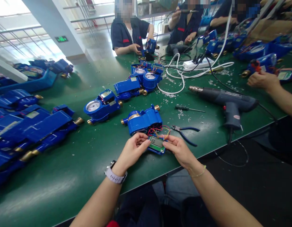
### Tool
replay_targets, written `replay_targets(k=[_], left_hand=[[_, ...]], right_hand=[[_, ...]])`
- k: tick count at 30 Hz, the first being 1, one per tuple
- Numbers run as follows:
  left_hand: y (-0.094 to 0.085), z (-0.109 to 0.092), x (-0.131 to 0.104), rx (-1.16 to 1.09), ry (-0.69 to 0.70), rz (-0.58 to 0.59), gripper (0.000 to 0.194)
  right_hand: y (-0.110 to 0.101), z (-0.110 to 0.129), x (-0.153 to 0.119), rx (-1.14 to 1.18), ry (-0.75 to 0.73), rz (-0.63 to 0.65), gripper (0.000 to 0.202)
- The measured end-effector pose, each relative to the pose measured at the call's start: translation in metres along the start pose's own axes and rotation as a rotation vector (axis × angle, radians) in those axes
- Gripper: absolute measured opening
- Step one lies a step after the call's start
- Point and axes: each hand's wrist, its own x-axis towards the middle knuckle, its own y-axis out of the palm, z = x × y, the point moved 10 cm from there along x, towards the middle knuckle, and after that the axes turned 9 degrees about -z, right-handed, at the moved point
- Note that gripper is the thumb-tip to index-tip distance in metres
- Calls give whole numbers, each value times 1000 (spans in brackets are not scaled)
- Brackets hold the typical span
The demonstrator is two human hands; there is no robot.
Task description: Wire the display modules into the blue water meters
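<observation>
Between my two hands is a small green circuit board with a grey LCD display [156, 142], set in a blue frame. My left hand [136, 148] pinches its left edge, thumb on top. Gripping the right edge is my right hand [179, 148], its thumb also on the face. Red, yellow and white wires [160, 130] run from the board to a blue water meter [146, 119] lying just behind it, with brass fittings at its ends. Diagonal cutters [187, 130] with dark blue handles lie open to the right of my right hand.
A screwdriver [189, 108] and a heat gun [227, 101] lie to the right. Several blue meters stand behind [102, 105] and at left [34, 126]. A white power strip [198, 64] with cables sits farther back. Co-workers sit across; another person's hand [264, 80] is at right.
</observation>
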Motion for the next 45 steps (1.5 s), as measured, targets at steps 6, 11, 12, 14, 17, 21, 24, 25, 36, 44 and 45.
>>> replay_targets(k=[6,11,12,14,17,21,24,25,36,44,45], left_hand=[[-1,8,3,5,-38,69,37],[8,19,3,-3,-14,111,31],[9,21,3,-12,-12,112,31],[10,24,2,-39,-10,117,32],[11,24,1,-102,-1,121,32],[12,23,-1,-144,13,118,32],[15,22,-1,-163,11,136,32],[16,22,-1,-172,8,144,32],[21,17,-3,-175,19,175,29],[20,18,-7,-179,16,162,33],[20,19,-8,-182,12,163,34]], right_hand=[[5,-2,5,53,36,-20,41],[4,-4,7,47,3,-102,38],[3,-4,6,37,-8,-124,37],[1,-3,6,30,-26,-169,35],[0,-2,5,67,-6,-219,32],[-1,-2,8,114,47,-265,29],[-1,0,12,115,64,-272,29],[-1,0,14,119,66,-274,29],[-6,-5,20,208,64,-336,46],[-1,-3,17,141,4,-186,50],[0,-2,15,124,-21,-156,45]])
